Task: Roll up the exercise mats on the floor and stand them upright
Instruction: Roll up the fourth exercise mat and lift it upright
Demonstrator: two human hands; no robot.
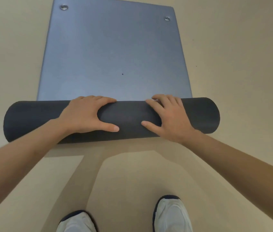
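Two hands cup our half-rolled mat (112, 52) on the floor (232, 64).
Left hand (84, 114) and right hand (171, 118) grip the dark roll (32, 119) mid-span: fingers curled over its far top edge, thumbs on near side; blue flat part lies beyond the fingertips.

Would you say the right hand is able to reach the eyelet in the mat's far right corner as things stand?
Probably not without stepping forward. Nothing lies on the flat mat between them, but the right hand holds the roll with its arm stretched out, and the eyelet sits far beyond.
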